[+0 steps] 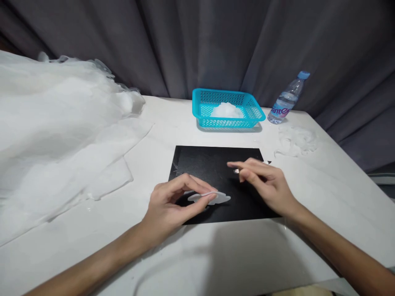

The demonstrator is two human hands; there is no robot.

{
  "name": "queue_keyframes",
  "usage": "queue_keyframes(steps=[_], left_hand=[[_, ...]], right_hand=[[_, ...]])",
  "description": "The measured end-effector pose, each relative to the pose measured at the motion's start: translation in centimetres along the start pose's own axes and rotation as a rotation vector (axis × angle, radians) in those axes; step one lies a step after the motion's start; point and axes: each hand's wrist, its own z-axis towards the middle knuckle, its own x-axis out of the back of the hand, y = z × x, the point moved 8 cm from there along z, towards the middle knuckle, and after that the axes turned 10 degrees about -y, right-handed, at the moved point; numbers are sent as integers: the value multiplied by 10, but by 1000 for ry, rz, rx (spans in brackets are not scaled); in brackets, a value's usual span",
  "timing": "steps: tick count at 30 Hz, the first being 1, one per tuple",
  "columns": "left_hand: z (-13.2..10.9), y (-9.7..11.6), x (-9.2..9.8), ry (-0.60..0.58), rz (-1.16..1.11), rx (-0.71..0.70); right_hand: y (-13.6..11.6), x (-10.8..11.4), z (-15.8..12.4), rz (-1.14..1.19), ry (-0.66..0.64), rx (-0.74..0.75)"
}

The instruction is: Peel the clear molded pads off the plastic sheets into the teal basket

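My left hand [177, 197] pinches a thin, translucent white piece [222, 198] with a scalloped edge between thumb and fingertips, tilted above the black mat [203, 160]. My right hand [262, 181] hovers over the mat's right side. Its index finger points left, while the thumb and other fingers are curled together. Parts of a slim object [236, 171] show on both sides of those fingers, a pale end at left and a dark tip at right. Its middle is hidden, so whether the hand grips it is unclear.
Behind the mat, a blue perforated basket [230, 123] holds white pieces [226, 111]. A water bottle [284, 102] stands to its right, near a heap of thin white scraps [298, 141]. Translucent white sheets [61, 123] cover the table's left side. A dark curtain [222, 45] hangs behind.
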Motion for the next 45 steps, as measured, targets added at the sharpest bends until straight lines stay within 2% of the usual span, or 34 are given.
queue_keyframes(steps=[5, 8, 10, 12, 16, 18, 21, 27, 33, 37, 40, 42, 45], left_hand=[[0, -1, 2, 9, -23, 12], [0, -4, 1, 6, -59, 52], [1, -8, -1, 5, -93, 100], [1, -13, -2, 16, -144, 167], [0, -23, -5, 27, -275, 277], [-1, -25, -7, 27, -300, 291], [-1, -26, -5, 48, -274, 281], [3, -22, 0, 48, -207, 200], [4, -17, -2, 21, -225, 164], [0, -20, -2, 20, -199, 179], [-3, -23, 2, 27, -115, 215], [-3, -23, 4, 23, -50, 236], [-2, -21, 6, 18, 16, 244]], right_hand=[[34, 65, 3, -182, 259, -108], [39, 77, 1, -224, 311, -153], [28, 65, -2, -200, 295, -145], [8, 40, -4, -160, 218, -80], [-36, -26, -11, -190, -122, 180], [-45, -41, -15, -275, -174, 276], [-40, -41, -17, -373, -157, 332], [-7, -23, -9, -123, -134, 82], [-10, -18, -9, -5, -35, 78], [-4, -19, -5, 28, -42, -19], [15, 4, 1, -122, 9, -99], [35, 35, 4, -325, 110, -130], [73, 91, 1, -571, 298, -261]])
